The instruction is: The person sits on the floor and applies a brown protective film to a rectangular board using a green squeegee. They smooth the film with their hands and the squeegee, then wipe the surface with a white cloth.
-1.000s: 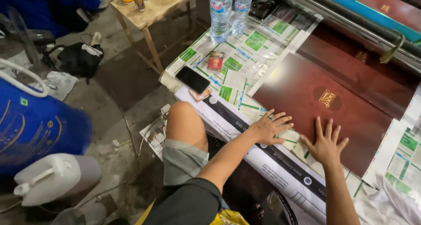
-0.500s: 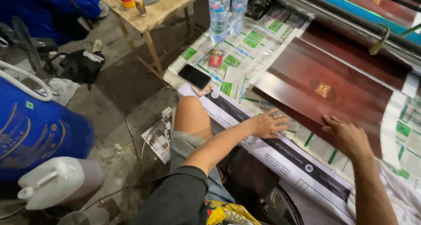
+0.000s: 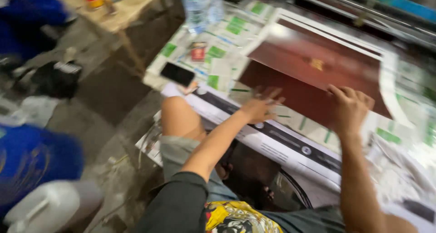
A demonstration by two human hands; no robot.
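Right hand (image 3: 349, 106) has its fingers (image 3: 339, 91) curled over the near edge of a big dark red sheet (image 3: 313, 74) with a small gold mark in the middle, so it's gripping that sheet, which looks tilted up at the near edge. Left hand (image 3: 260, 108) is flat with fingers spread, pressing down on the near left corner area of the same sheet, not gripping anything. It's pretty blurry there, so I can't tell if it's touching the sheet or just the paper beside it.

The sheet lies on a table (image 3: 290, 146) covered in white printed papers with green patches (image 3: 218, 51). Off to the left on those papers there's a black phone (image 3: 177, 73) and a small red packet (image 3: 198, 51), well apart from the hands. Two clear plastic bottles (image 3: 202, 3) stand at the far edge. A small wooden table (image 3: 122, 12) sits farther left, and a white jug (image 3: 50, 208) is down on the floor by a blue drum (image 3: 36, 162).
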